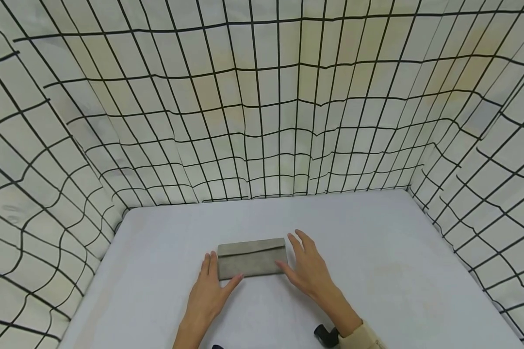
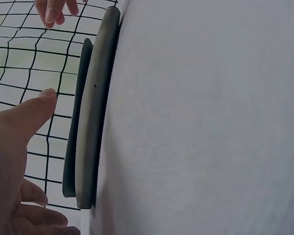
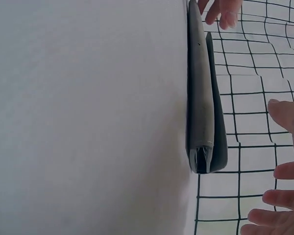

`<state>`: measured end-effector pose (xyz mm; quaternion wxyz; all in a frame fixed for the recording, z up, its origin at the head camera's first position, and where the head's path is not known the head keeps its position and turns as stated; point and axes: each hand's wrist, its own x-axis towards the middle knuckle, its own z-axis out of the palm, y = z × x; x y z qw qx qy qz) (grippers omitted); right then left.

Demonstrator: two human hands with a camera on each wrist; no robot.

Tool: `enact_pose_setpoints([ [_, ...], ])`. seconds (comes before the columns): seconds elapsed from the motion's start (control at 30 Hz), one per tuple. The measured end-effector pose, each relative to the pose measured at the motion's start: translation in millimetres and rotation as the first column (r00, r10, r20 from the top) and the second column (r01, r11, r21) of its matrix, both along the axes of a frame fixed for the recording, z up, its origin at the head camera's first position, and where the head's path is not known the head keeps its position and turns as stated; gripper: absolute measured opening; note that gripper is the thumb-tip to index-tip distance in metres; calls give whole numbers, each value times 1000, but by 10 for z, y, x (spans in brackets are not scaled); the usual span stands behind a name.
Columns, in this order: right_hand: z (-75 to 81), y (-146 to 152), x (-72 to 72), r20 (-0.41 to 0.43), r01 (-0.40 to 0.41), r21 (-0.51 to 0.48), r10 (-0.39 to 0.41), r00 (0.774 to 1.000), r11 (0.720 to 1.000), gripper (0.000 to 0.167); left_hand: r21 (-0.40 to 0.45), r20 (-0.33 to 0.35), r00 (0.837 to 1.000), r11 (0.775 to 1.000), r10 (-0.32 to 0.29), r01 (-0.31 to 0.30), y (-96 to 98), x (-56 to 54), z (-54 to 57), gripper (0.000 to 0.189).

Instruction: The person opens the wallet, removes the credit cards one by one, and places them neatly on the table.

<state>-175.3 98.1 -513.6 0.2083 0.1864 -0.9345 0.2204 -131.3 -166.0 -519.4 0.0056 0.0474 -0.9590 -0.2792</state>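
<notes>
A flat grey rectangular case [image 1: 253, 262] with a folded flap along its far side lies on the white table. My left hand [image 1: 207, 295] is at its left end, fingers extended beside the edge and thumb spread near the front corner. At the other end, my right hand [image 1: 310, 271] has its fingers spread past the right edge, the thumb overlapping the front right corner in the head view. From the right wrist, the case [image 3: 201, 98] appears edge-on, its layered end facing that camera. Both wrist views show the thumbs standing apart from the case.
The white tabletop [image 1: 375, 252] extends on all sides of the case. White walls covered by a black grid net [image 1: 262, 106] rise behind the table and at both sides. A black device [image 1: 326, 335] sits at my right wrist, by the cream sleeve [image 1: 360, 338].
</notes>
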Motion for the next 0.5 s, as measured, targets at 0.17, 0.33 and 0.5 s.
enact_pose_setpoints([
  [0.17, -29, -59, -56, -1, -12, 33, 12, 1000, 999, 73, -18, -7, 1000, 1000, -2, 2, 13, -14, -11, 111],
  [0.33, -26, -105, -89, 2, -30, 47, 30, 1000, 998, 73, -21, -20, 1000, 1000, -9, 9, 11, -17, -29, 108],
  [0.5, -16, -147, -130, 52, -53, 32, 52, 997, 998, 73, -25, -54, 998, 1000, -20, 19, 7, -22, -44, 103],
])
